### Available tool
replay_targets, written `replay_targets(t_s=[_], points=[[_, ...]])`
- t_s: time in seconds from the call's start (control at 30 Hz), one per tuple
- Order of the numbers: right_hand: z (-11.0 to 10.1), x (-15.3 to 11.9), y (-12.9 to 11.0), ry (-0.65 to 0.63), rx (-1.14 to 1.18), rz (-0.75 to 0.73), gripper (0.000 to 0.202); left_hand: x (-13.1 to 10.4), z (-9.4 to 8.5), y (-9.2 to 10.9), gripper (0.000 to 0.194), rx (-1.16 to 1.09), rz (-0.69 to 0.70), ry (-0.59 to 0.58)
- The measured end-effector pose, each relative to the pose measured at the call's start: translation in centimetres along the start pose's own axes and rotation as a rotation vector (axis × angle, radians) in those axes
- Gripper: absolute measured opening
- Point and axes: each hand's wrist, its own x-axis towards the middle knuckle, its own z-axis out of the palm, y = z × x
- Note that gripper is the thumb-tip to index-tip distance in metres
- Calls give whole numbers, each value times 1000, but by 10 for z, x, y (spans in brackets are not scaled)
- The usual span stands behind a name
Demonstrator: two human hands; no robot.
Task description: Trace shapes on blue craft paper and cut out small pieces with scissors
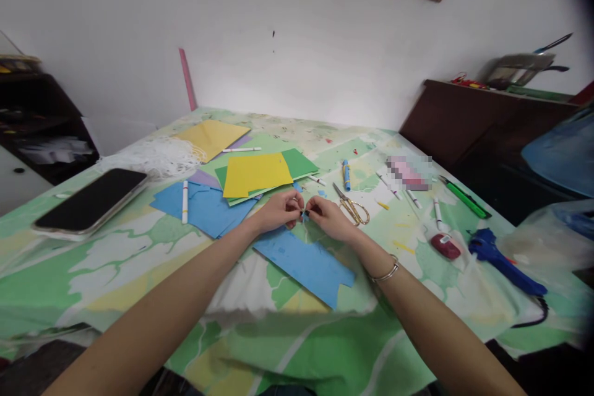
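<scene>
My left hand [279, 209] and my right hand [328, 218] meet over the middle of the table, fingertips pinched close together. Between them is a small blue paper piece [305, 216], mostly covered by the fingers; its exact shape cannot be made out. Below the hands lies a blue paper sheet [306, 265] with a notched corner. Gold-handled scissors [351, 205] rest just right of my right hand, blades partly apart. Left of my left hand are more blue sheets [211, 213], with yellow paper [257, 174] and green paper [301, 163] stacked beyond.
A phone [93, 201] and tangled white string [155, 158] lie at left. Rightward are a blue roll [346, 174], several white markers, a green cutter knife [465, 197], a dark red object [446, 245] and a blue glue gun [505, 263] with a cable. A wall stands behind the table.
</scene>
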Motion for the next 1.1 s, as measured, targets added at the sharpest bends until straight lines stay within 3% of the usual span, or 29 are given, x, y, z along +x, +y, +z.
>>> replay_targets(t_s=[0.5, 1.1], points=[[5, 0, 8, 64, 221, 14, 6, -1, 1, 6, 10, -58, -59, 21], [5, 3, 12, 8, 328, 61, 16, -3, 3, 3, 14, -30, 2, 70]])
